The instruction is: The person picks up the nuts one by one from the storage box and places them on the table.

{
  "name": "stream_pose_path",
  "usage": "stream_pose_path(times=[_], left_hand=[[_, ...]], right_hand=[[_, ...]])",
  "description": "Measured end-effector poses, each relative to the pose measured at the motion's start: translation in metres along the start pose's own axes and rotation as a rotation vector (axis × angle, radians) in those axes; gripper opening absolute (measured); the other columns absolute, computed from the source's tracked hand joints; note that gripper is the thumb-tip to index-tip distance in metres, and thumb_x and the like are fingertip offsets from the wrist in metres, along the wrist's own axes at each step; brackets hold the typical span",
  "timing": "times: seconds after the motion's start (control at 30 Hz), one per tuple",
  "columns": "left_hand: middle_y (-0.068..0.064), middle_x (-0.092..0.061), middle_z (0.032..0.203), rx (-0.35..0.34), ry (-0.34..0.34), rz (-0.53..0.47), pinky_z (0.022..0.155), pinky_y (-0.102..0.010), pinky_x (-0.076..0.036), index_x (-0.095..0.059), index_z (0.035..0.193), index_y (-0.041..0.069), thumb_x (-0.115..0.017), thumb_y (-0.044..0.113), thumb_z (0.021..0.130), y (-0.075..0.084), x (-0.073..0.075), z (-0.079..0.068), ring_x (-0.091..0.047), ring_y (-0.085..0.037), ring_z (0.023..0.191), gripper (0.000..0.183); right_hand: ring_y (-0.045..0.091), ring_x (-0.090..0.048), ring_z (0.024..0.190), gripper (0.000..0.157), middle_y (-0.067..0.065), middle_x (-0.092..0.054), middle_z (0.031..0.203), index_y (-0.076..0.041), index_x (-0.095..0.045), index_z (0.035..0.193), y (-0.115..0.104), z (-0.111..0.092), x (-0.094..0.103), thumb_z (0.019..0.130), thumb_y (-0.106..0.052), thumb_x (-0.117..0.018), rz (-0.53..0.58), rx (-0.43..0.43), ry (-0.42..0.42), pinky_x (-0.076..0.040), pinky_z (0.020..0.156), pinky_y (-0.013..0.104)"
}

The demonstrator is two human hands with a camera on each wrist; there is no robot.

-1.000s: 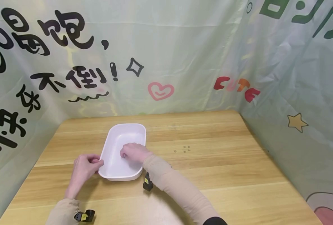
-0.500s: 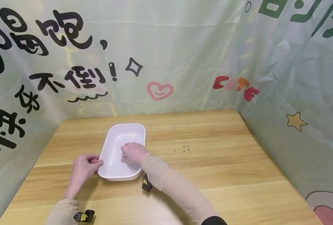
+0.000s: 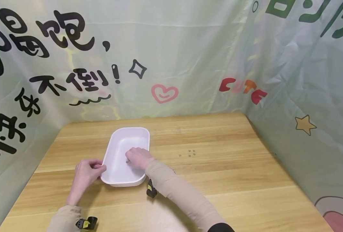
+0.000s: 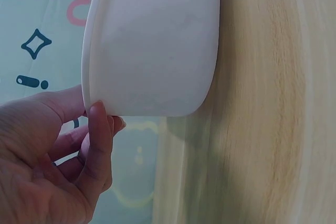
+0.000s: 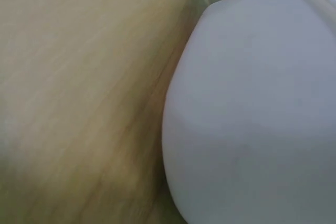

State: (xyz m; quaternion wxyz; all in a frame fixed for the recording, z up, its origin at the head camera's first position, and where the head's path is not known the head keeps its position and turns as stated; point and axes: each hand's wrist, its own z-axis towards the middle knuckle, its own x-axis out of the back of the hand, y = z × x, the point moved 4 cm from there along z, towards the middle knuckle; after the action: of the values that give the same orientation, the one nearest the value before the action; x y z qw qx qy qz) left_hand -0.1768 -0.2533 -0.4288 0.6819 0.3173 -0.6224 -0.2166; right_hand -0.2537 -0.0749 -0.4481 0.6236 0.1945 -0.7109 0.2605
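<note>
My left hand (image 3: 85,172) pinches the rim of a white plastic tray (image 3: 116,141) at its near left side. In the left wrist view, the thumb and fingers of the left hand (image 4: 68,156) hold the tray's corner (image 4: 152,61). My right hand (image 3: 138,157) reaches over the right rim into the tray, with its fingers bent down. A tiny dark piece (image 3: 127,161) shows at its fingertips; its kind and whether it is pinched are too small to tell. The right wrist view shows only the tray's outer wall (image 5: 252,103), not the right hand.
Several tiny metal-looking pieces (image 3: 190,155) lie on the wooden table (image 3: 232,180) right of the tray. Another small thing (image 3: 174,171) shows beside the right sleeve. Printed cloth (image 3: 188,58) hangs behind the table and along both sides.
The right hand's fingers have shifted slightly inside the tray: they stretched a little, then bent again. The left hand and the tray have stayed in place.
</note>
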Motion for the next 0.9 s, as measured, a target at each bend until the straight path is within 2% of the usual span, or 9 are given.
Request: stream_pose_path(times=[0.1, 0.2, 0.4, 0.7, 0.8, 0.9], left_hand=[[-0.017, -0.075, 0.082, -0.004, -0.005, -0.006, 0.051, -0.023, -0.050, -0.071, 0.105, -0.011, -0.072, 0.011, 0.082, -0.0006, -0.0002, 0.0012, -0.067, -0.016, 0.058, 0.033], [-0.017, -0.075, 0.082, -0.002, -0.011, -0.013, 0.050, -0.023, -0.051, -0.071, 0.106, -0.012, -0.072, 0.012, 0.083, -0.0012, -0.0003, 0.0023, -0.067, -0.016, 0.058, 0.033], [-0.017, -0.075, 0.081, 0.000, -0.022, -0.013, 0.051, -0.023, -0.051, -0.070, 0.106, -0.013, -0.072, 0.013, 0.083, -0.0018, 0.0006, 0.0026, -0.066, -0.014, 0.059, 0.034], [-0.016, -0.075, 0.080, -0.002, -0.018, -0.007, 0.051, -0.023, -0.050, -0.070, 0.106, -0.012, -0.072, 0.012, 0.083, -0.0007, 0.0007, 0.0014, -0.066, -0.014, 0.058, 0.033], [-0.016, -0.075, 0.080, 0.005, -0.016, -0.010, 0.051, -0.023, -0.050, -0.071, 0.106, -0.011, -0.072, 0.011, 0.083, -0.0006, 0.0004, 0.0006, -0.067, -0.015, 0.058, 0.033], [-0.016, -0.075, 0.081, 0.008, -0.017, -0.016, 0.050, -0.023, -0.050, -0.070, 0.106, -0.012, -0.072, 0.011, 0.083, -0.0005, 0.0006, 0.0003, -0.068, -0.017, 0.058, 0.033]], right_hand=[[0.009, -0.065, 0.080, 0.004, -0.005, -0.073, 0.096, -0.019, -0.073, 0.094, 0.0014, 0.0005, 0.0010, 0.093, -0.021, -0.069, 0.044, -0.003, -0.005, -0.054, 0.073, 0.023], [0.010, -0.063, 0.078, 0.007, -0.004, -0.074, 0.095, -0.019, -0.073, 0.091, 0.0024, 0.0004, 0.0022, 0.093, -0.017, -0.067, 0.071, 0.004, -0.004, -0.054, 0.071, 0.023], [0.010, -0.061, 0.075, 0.011, -0.003, -0.074, 0.094, -0.018, -0.073, 0.087, 0.0012, -0.0003, 0.0039, 0.095, -0.021, -0.066, 0.083, 0.024, -0.007, -0.052, 0.068, 0.023], [0.011, -0.065, 0.086, 0.010, -0.001, -0.072, 0.103, -0.019, -0.071, 0.095, -0.0005, -0.0008, 0.0018, 0.098, -0.021, -0.062, 0.018, 0.027, -0.032, -0.055, 0.077, 0.025], [0.011, -0.063, 0.081, 0.009, -0.001, -0.071, 0.097, -0.018, -0.069, 0.089, -0.0009, -0.0017, 0.0029, 0.097, -0.020, -0.064, 0.028, 0.022, -0.040, -0.054, 0.073, 0.025], [0.011, -0.059, 0.074, 0.009, -0.002, -0.068, 0.088, -0.017, -0.067, 0.083, -0.0004, -0.0023, 0.0047, 0.090, -0.013, -0.068, 0.053, 0.024, -0.036, -0.051, 0.066, 0.024]])
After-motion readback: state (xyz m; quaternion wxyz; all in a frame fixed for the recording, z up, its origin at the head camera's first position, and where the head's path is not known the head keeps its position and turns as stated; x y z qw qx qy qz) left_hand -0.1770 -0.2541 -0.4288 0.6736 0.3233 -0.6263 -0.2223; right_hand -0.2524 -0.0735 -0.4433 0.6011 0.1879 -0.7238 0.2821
